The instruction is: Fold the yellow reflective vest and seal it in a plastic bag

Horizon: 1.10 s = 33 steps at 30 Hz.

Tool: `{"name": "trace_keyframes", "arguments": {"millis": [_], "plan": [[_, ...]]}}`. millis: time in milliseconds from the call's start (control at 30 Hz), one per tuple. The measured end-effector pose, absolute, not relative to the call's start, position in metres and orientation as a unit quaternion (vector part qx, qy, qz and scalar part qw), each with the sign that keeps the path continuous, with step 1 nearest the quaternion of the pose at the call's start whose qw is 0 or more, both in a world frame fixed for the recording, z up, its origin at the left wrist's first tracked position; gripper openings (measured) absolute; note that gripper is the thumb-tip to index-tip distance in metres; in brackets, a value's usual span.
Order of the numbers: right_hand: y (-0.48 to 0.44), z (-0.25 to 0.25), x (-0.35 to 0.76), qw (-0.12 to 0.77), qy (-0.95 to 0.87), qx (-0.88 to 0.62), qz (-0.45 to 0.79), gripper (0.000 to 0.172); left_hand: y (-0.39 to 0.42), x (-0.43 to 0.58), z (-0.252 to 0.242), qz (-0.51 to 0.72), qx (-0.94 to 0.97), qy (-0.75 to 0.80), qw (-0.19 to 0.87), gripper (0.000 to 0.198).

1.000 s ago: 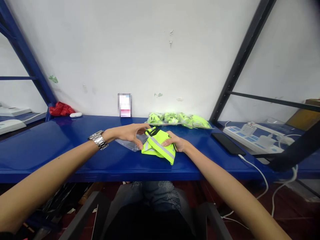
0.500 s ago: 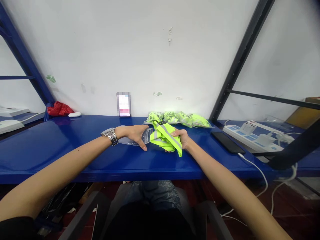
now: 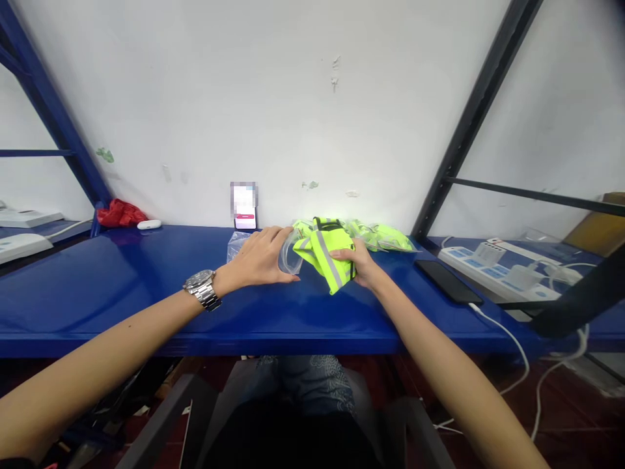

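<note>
The cloth (image 3: pixel 325 254) is a vivid yellow-green, folded into a loose, many-layered bundle with uneven edges. A wide silver-grey band (image 3: pixel 326 257) slants down across its front, from the upper left toward the lower right, and looks smooth against the brighter fabric. A shorter grey stripe (image 3: pixel 305 243) shows on the fold at the left, where the layers fan out into a rough point. Black trim (image 3: pixel 331 225) runs along the top, and more dark edging shows at the right, next to the hand. The bottom narrows to a blunt corner that points down at the table (image 3: pixel 146 286).

The bundle is held over the blue table, in front of the packs (image 3: pixel 388 238) of similar bright fabric by the wall, and covers part of them from view. The right hand (image 3: pixel 360 262) grips its right side: the thumb presses flat on the front, the fingers are behind, mostly hidden. The left hand (image 3: pixel 258 257) is curved wide, thumb spread well away from the fingers, with the clear bag (image 3: pixel 291 255) stretched in that gap, just beside the cloth's left edge; whether any fingertip pinches the plastic I cannot tell
</note>
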State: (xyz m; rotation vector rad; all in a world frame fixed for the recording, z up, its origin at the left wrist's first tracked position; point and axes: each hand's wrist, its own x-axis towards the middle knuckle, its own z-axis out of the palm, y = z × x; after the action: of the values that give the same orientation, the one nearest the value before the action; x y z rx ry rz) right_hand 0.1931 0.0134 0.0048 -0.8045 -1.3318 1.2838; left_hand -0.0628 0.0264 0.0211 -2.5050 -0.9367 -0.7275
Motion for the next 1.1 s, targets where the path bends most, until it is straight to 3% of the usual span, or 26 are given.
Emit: {"name": "trace_keyframes", "arguments": {"millis": [233,533,767,967,1100], "plan": [[0.013,0.004,0.195,0.393,-0.711,-0.347,0.468,0.034,0.02,-0.05,0.011,-0.265,-0.866,-0.314,0.286,0.108],[0.015,0.016,0.196,0.247,-0.792,-0.344,0.44,0.022,0.007,-0.032,0.001,-0.247,-0.897,-0.252,0.266,0.1],[0.013,0.025,0.198,0.197,-0.814,-0.324,0.439,0.022,0.004,-0.029,0.003,-0.232,-0.918,-0.248,0.207,0.104],[0.009,0.034,0.189,0.166,-0.852,-0.348,0.353,0.022,0.007,-0.024,0.0,-0.223,-0.931,-0.232,0.172,0.115],[0.007,0.036,0.177,0.187,-0.876,-0.353,0.272,0.019,0.009,-0.014,0.002,-0.184,-0.941,-0.206,0.196,0.102]]}}
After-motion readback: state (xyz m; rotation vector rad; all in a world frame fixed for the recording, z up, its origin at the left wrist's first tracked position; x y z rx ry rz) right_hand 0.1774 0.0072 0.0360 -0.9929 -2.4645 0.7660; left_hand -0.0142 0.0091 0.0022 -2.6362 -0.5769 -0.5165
